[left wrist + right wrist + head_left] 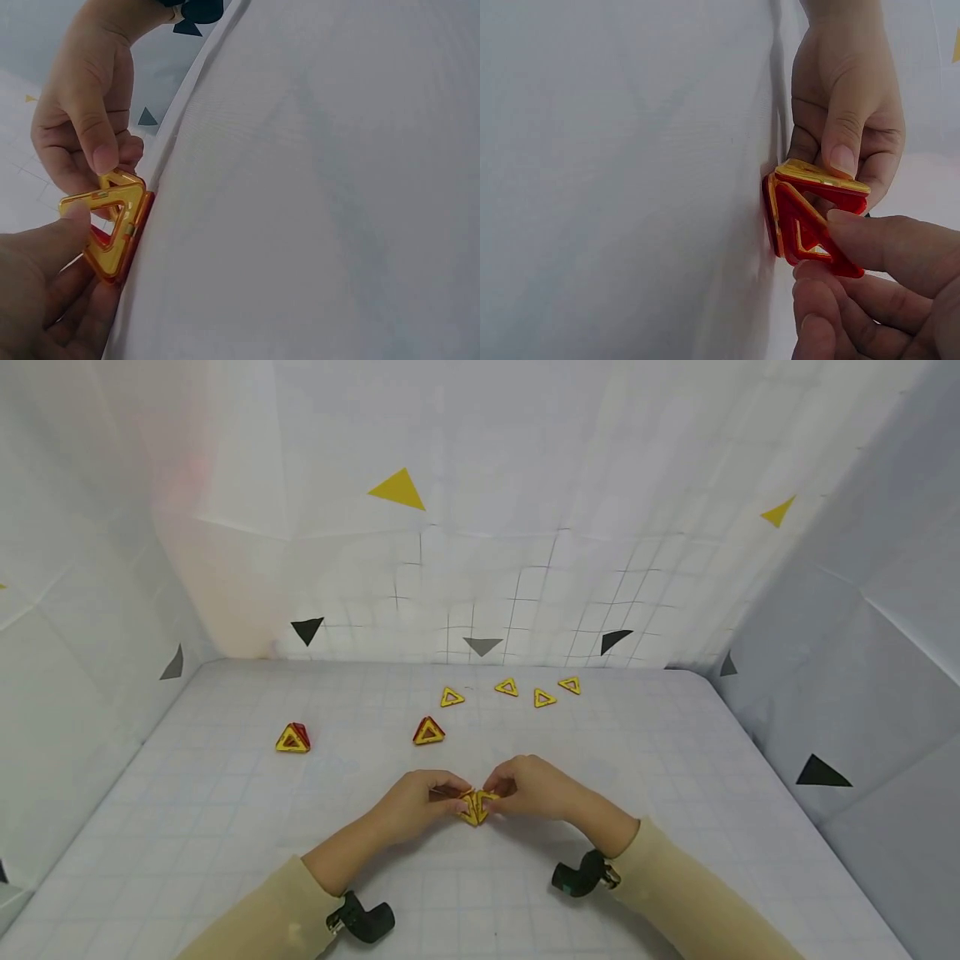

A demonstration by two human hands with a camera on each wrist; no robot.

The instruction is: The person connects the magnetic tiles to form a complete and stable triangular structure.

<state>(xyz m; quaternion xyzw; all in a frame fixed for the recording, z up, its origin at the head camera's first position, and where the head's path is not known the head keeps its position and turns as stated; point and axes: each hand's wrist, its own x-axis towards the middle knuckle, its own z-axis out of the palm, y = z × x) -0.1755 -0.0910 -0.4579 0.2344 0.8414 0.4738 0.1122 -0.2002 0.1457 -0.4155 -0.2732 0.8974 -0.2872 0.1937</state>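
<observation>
In the head view both hands meet at the middle of the table over a small group of yellow and red see-through triangle tiles. My left hand (pixel 411 806) pinches the left yellow triangle tile (pixel 131 225) between thumb and fingers. From the other side, my right hand (pixel 536 789) pinches a triangle tile, whose red face (pixel 844 264) shows in the right wrist view. The tiles lean against each other at an angle, with their lower edges close to the white tabletop (pixel 225 827). Fingers partly hide the tiles.
Farther back on the table lie several yellow triangle tiles (pixel 452 702). A red and yellow pyramid (pixel 302 737) stands at the left, and a second similar pyramid (pixel 429 740) sits just beyond the hands. White sheets with printed triangles wall the table in.
</observation>
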